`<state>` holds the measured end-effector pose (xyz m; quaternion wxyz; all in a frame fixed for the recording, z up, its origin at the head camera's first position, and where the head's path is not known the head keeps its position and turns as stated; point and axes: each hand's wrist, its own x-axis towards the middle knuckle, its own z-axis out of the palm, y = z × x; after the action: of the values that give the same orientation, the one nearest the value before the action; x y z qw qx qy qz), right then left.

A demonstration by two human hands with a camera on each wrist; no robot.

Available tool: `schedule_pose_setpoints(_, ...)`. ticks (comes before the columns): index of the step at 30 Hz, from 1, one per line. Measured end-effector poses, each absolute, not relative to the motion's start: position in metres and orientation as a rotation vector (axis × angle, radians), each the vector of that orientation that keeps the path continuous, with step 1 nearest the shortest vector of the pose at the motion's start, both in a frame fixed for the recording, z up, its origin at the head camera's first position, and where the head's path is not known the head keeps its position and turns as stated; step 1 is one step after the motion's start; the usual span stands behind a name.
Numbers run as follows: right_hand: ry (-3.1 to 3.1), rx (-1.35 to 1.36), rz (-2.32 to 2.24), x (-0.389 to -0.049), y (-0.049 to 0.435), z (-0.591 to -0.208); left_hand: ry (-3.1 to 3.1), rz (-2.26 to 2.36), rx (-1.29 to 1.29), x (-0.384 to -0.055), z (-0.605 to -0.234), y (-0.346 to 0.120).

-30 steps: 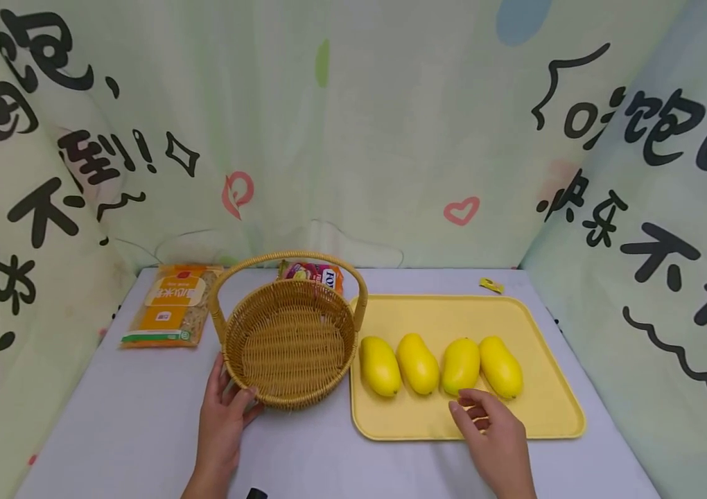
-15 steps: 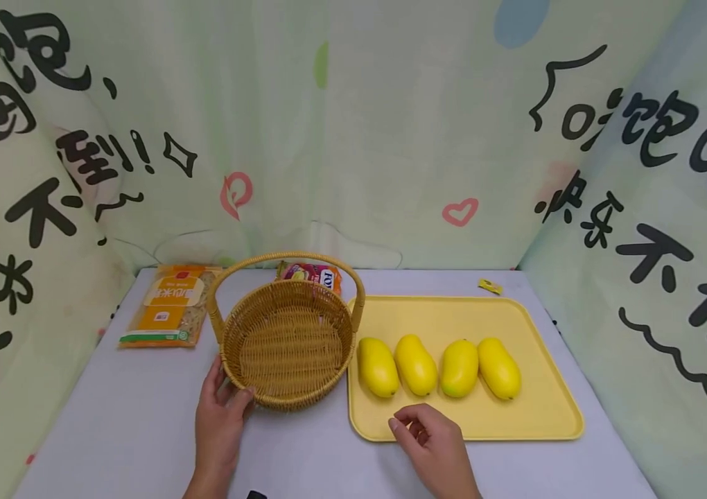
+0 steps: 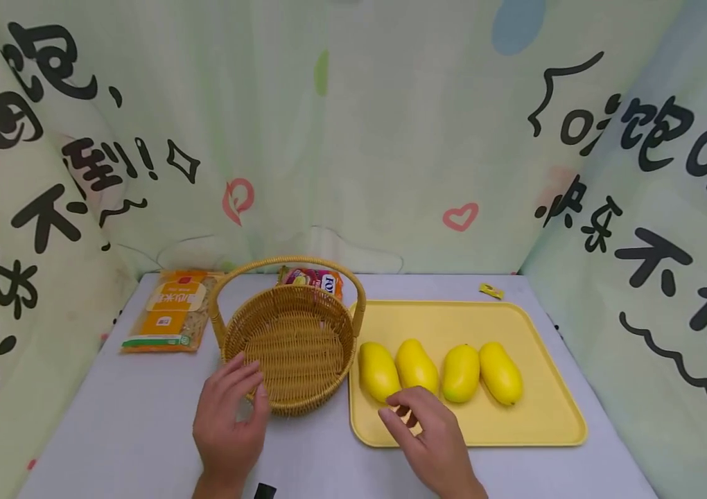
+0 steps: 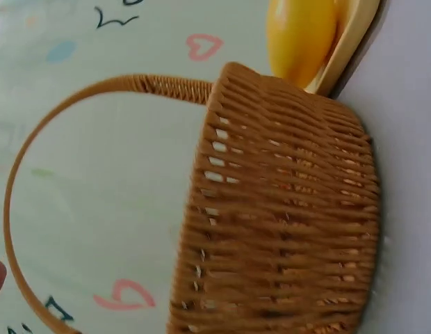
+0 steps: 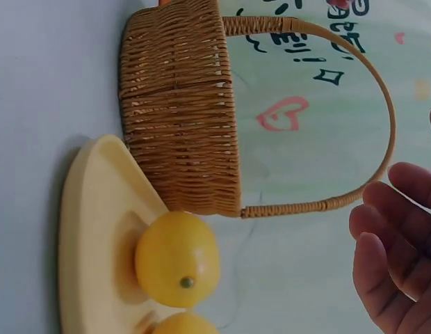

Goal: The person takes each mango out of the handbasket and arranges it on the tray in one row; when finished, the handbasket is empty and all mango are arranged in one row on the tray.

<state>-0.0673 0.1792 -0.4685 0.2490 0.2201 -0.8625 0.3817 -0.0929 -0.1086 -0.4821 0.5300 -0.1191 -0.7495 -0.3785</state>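
A round wicker basket with a tall arched handle stands on the table. My left hand is in front of its near left rim, fingers spread, holding nothing. In the left wrist view the basket's woven side fills the middle, with only one fingertip at the left edge. Several yellow mangoes lie in a row on a yellow tray. Above the tray's front edge my right hand hovers with loosely bent fingers and nothing in them. The right wrist view shows the nearest mango apart from those fingers.
An orange packet of grain lies left of the basket. Behind the basket is a purple and orange snack packet. A small yellow wrapper sits beyond the tray. Printed curtains surround the table at the back and sides.
My left hand has let go of the basket's rim and lifted up and to the right. My right hand has shifted left along the tray's front, then slightly up. The basket and mangoes stay put.
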Motion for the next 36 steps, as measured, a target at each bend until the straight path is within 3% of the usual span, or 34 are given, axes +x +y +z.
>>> schedule_pose_setpoints(11, -2.674, 0.607, 0.613, -0.101, 0.175, -0.463, -2.356, -0.636, -0.344, -0.108, -0.491, -0.080)
schedule_pose_setpoints(18, -2.750, 0.535, 0.325, -0.106, 0.168, -0.470, -2.393, -0.487, -0.345, -0.112, -0.503, -0.072)
schedule_pose_setpoints(36, -2.833, 0.398, 0.235, -0.111, 0.163, -0.473, -2.482, -0.386, -0.273, -0.111, -0.508, -0.068)
